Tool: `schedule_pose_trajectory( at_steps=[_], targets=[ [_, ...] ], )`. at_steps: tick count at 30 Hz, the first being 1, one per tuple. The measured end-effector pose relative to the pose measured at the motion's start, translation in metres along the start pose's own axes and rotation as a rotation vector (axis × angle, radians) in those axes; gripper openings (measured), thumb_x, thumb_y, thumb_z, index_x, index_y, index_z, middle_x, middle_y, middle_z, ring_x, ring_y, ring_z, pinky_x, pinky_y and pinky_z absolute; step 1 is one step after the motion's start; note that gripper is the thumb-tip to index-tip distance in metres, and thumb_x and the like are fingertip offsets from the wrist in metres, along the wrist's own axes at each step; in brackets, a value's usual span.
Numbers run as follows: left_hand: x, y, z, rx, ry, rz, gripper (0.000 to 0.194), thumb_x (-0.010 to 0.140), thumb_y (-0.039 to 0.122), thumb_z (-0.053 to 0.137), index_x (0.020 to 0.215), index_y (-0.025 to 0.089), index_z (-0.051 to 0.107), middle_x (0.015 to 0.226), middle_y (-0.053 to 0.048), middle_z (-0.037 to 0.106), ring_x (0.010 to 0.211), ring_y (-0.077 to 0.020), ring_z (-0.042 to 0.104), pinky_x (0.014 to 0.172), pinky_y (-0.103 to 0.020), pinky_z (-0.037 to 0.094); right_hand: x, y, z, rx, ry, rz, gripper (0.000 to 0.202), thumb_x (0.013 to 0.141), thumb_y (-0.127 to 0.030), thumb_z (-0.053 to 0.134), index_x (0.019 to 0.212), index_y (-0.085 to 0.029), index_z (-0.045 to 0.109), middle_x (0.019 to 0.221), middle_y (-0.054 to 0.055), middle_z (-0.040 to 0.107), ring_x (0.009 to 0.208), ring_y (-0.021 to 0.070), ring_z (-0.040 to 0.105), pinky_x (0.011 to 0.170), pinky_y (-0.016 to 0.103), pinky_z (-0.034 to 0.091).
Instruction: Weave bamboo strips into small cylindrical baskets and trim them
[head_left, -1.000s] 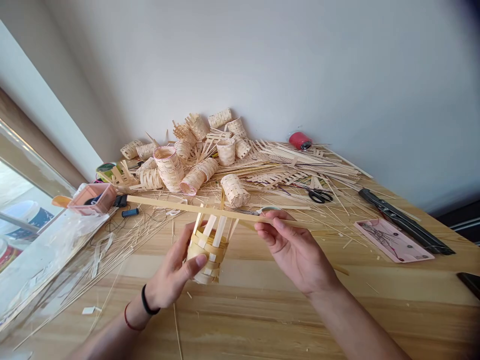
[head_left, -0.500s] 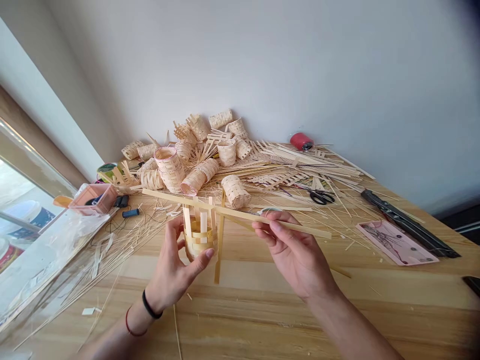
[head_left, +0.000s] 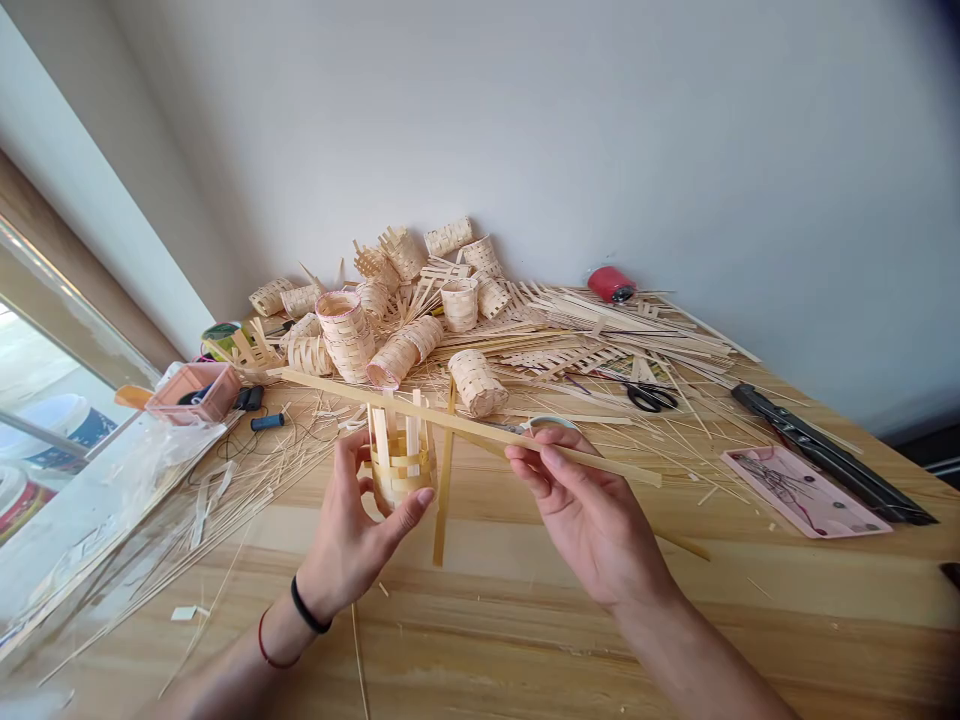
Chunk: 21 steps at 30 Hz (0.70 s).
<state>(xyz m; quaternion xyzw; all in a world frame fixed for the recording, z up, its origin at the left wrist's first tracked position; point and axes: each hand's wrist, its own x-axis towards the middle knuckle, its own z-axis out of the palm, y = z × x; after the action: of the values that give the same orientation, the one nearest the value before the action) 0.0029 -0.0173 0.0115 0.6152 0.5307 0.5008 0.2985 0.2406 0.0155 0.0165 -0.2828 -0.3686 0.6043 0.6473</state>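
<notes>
My left hand (head_left: 360, 530) is wrapped round a small, partly woven basket (head_left: 403, 478), with the thumb on its near side. Several bare upright stakes stick up from the basket's top. Between the thumb and fingers of my right hand (head_left: 592, 510) is a long, flat, pale bamboo strip (head_left: 480, 432). The strip slants across to the left, passing in front of the stakes at the basket's top. Whether it touches them I cannot tell. Behind the basket, darker strips (head_left: 444, 500) lie on the table.
Several woven baskets (head_left: 349, 340) and loose strips (head_left: 622, 320) are heaped along the wall. Black scissors (head_left: 650, 398), a red thread spool (head_left: 611, 284), a pink tray (head_left: 802, 490) and a long black tool (head_left: 832, 455) lie right. A pink box (head_left: 193, 392) stands left.
The basket has turned a little in my left hand, so its stakes sit differently. The strip's left end has come slightly up. The whole view has shifted a little.
</notes>
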Motion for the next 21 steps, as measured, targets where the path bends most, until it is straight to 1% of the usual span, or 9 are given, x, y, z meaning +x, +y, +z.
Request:
schedule_pose_trajectory(
  at_steps=[3, 7, 9, 13, 17, 21],
  targets=[
    [-0.0001, 0.0013, -0.0003, -0.002, 0.01, -0.002, 0.057, 0.091, 0.048, 0.081, 0.132, 0.028, 0.047, 0.141, -0.012, 0.061, 0.126, -0.0304, 0.066, 0.089, -0.043, 0.063, 0.0005, 0.0019, -0.0014, -0.011, 0.006, -0.006, 0.019, 0.081, -0.04, 0.097, 0.09, -0.027, 0.086, 0.104, -0.003, 0.072, 0.097, 0.0156, 0.083, 0.093, 0.025, 0.071],
    [0.0009, 0.0026, -0.0005, 0.008, 0.03, -0.018, 0.057, 0.09, 0.05, 0.082, 0.13, 0.027, 0.047, 0.139, -0.012, 0.062, 0.124, -0.0308, 0.067, 0.084, -0.041, 0.063, 0.0012, 0.0029, -0.0024, -0.028, -0.011, -0.015, 0.018, 0.083, -0.041, 0.096, 0.092, -0.028, 0.086, 0.106, -0.002, 0.072, 0.098, 0.0166, 0.083, 0.095, 0.028, 0.071],
    [0.0016, 0.0021, -0.0006, 0.003, 0.048, -0.028, 0.058, 0.09, 0.051, 0.082, 0.129, 0.027, 0.047, 0.137, -0.012, 0.062, 0.124, -0.031, 0.067, 0.086, -0.042, 0.063, 0.0011, 0.0035, -0.0019, -0.036, -0.017, -0.032, 0.018, 0.083, -0.04, 0.096, 0.092, -0.028, 0.086, 0.105, -0.002, 0.072, 0.098, 0.0169, 0.083, 0.096, 0.028, 0.071],
    [0.0033, 0.0004, -0.0017, -0.037, 0.072, -0.072, 0.061, 0.089, 0.054, 0.082, 0.129, 0.027, 0.045, 0.135, -0.012, 0.063, 0.124, -0.0322, 0.068, 0.084, -0.042, 0.063, 0.0002, 0.0035, -0.0001, -0.053, -0.017, -0.093, 0.016, 0.085, -0.04, 0.095, 0.093, -0.029, 0.086, 0.103, -0.003, 0.073, 0.096, 0.0168, 0.084, 0.096, 0.028, 0.07],
    [0.0055, -0.0001, -0.0028, -0.063, 0.088, -0.11, 0.062, 0.088, 0.056, 0.082, 0.128, 0.028, 0.044, 0.134, -0.011, 0.064, 0.124, -0.0317, 0.068, 0.082, -0.04, 0.063, -0.0015, 0.0017, 0.002, -0.097, -0.025, -0.157, 0.013, 0.088, -0.039, 0.092, 0.096, -0.03, 0.086, 0.106, -0.002, 0.072, 0.096, 0.0167, 0.085, 0.095, 0.027, 0.07],
    [0.0072, 0.0, -0.0038, -0.081, 0.109, -0.147, 0.064, 0.086, 0.057, 0.084, 0.126, 0.028, 0.043, 0.128, -0.01, 0.065, 0.12, -0.0311, 0.069, 0.078, -0.038, 0.062, -0.0048, 0.0013, 0.0031, -0.159, -0.036, -0.212, 0.013, 0.093, -0.04, 0.088, 0.1, -0.03, 0.085, 0.11, -0.002, 0.072, 0.097, 0.0162, 0.085, 0.095, 0.026, 0.07]
  ],
)
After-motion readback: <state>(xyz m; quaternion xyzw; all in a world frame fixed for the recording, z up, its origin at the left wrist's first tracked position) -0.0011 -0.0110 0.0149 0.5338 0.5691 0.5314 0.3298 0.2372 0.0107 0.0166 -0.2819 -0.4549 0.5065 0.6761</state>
